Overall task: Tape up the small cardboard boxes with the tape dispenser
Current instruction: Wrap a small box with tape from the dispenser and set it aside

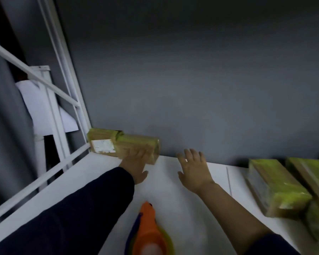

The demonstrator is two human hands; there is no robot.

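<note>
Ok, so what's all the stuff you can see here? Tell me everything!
back boxes: one or two (too blurred to tell), brown with yellow-green tape and a white label, far left of the table against the wall
right boxes: at least two, brown with yellow-green tape, right side of the table
tape dispenser: one, orange and blue, near edge, between the arms
table: one, white
wall: one, grey, behind the table
metal frame: one, white, left of the table
left hand: one, dark sleeve, fingers resting on the back boxes
right hand: one, fingers spread, holding nothing, over the table
</note>
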